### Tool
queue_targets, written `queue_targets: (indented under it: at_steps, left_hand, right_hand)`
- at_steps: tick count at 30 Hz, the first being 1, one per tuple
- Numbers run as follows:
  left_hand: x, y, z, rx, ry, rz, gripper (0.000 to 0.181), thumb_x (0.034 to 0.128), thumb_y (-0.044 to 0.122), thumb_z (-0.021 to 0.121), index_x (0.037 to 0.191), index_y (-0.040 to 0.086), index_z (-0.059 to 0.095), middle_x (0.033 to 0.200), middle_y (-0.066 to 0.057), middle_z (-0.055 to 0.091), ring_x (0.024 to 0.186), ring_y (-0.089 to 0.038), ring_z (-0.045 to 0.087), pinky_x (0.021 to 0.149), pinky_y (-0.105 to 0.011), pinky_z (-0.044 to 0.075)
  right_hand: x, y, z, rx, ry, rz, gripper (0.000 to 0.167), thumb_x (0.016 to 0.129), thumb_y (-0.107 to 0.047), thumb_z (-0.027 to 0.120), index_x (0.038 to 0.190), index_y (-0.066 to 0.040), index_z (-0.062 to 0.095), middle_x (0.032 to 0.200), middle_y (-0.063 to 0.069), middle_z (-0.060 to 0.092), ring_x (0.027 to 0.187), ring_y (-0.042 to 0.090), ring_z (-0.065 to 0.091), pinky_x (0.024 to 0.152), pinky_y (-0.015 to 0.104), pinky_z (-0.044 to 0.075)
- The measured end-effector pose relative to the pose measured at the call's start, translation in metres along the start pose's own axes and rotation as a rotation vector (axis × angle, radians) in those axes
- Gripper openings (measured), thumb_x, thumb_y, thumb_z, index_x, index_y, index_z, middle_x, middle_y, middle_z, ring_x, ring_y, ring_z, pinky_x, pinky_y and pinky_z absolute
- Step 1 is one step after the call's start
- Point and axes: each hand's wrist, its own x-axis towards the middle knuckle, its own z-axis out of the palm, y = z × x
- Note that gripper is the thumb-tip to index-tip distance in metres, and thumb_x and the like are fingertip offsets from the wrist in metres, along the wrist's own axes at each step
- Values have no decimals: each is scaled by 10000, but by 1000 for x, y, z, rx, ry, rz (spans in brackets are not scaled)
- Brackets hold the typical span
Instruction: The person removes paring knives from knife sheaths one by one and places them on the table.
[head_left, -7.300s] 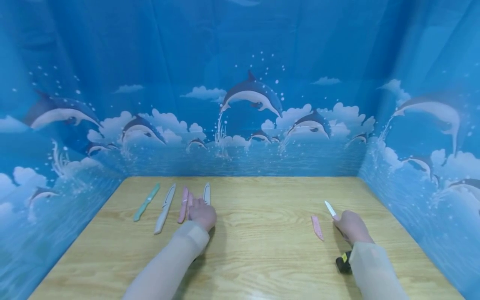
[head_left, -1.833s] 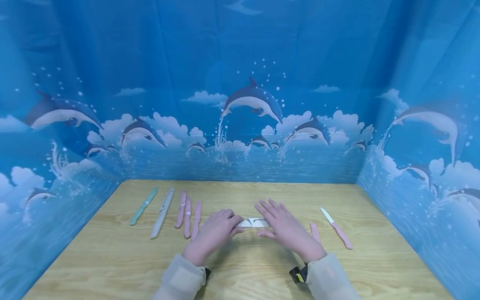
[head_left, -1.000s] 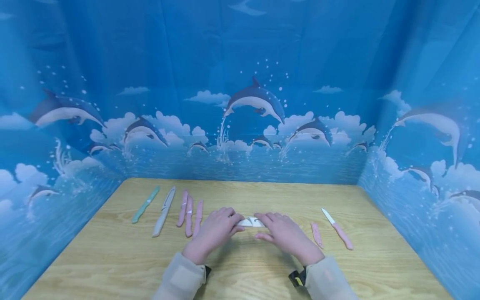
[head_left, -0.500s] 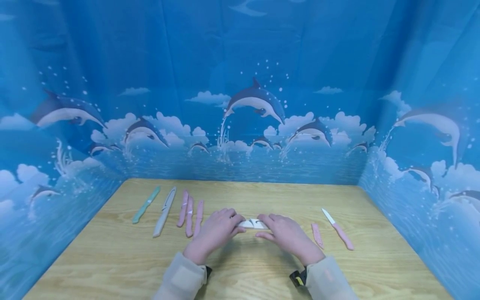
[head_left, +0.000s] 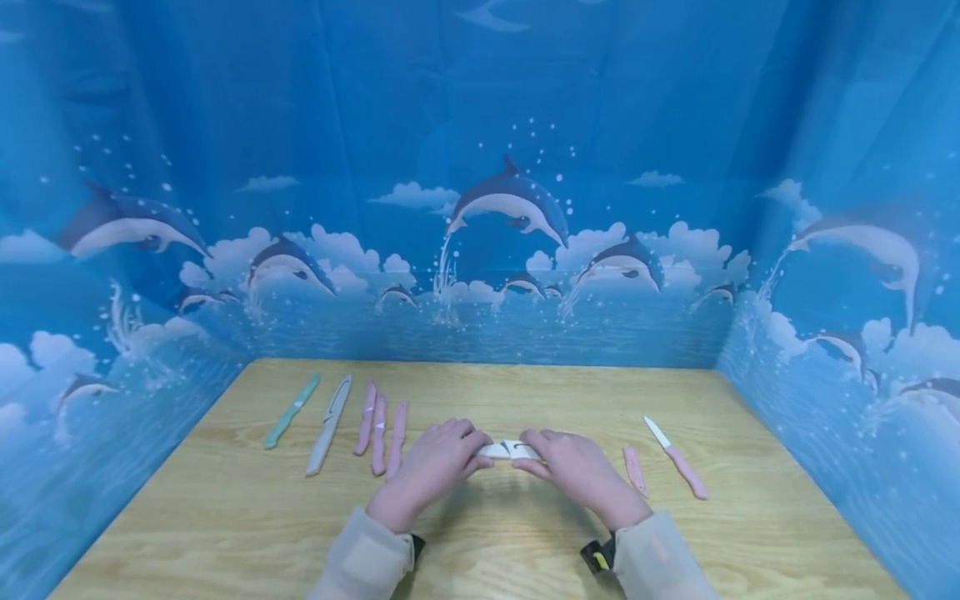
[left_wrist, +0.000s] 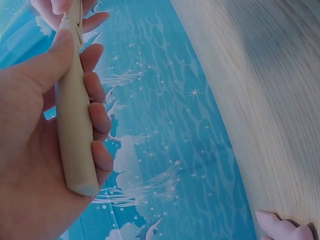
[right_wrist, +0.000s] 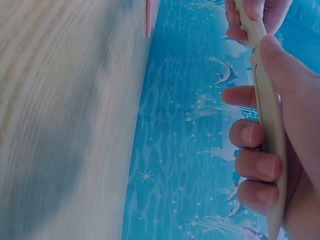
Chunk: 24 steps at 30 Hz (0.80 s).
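Observation:
A cream-white knife in its matching sheath lies crosswise between my hands at the middle of the table in the head view; its blade is hidden. My left hand (head_left: 433,462) grips the knife's handle (left_wrist: 76,125), fingers curled round it and thumb laid along it. My right hand (head_left: 576,471) holds the sheath (right_wrist: 270,115) between thumb and curled fingers. Handle and sheath meet at a slanted joint between the two hands. To the right lie a bare-bladed pink knife (head_left: 686,472) and a separate pink sheath (head_left: 633,471).
On the left of the wooden table (head_left: 480,550) lie a green sheathed knife (head_left: 291,412), a larger pale grey sheathed knife (head_left: 327,427), and three pink knives (head_left: 378,433) side by side. Blue dolphin-print curtains (head_left: 480,250) wall the back and both sides.
The right hand has let go of the pink knife, which now lies on the table. Both hands have come to the middle with the cream-white knife; the right fingers have closed round its sheath.

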Motion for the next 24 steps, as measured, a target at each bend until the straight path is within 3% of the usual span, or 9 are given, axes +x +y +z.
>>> queue_targets:
  at_steps: [10, 24]
  left_hand:
    - [0, 1, 0, -34, -18, -3, 288, 932, 367, 612, 1107, 150, 685, 925, 44, 621, 775, -77, 532, 686, -237, 477]
    - [1, 2, 0, -31, -19, 7, 292, 935, 367, 609, 1131, 162, 680, 935, 45, 620, 791, -82, 535, 702, -243, 481]
  right_hand:
    - [1, 0, -5, 11, -1, 0, 319, 935, -484, 555, 993, -177, 623, 749, -88, 629, 566, 9, 481, 473, 172, 377]
    - [0, 3, -10, 73, -7, 19, 323, 918, -487, 576, 1028, -194, 657, 812, -74, 683, 589, 15, 520, 493, 177, 393]
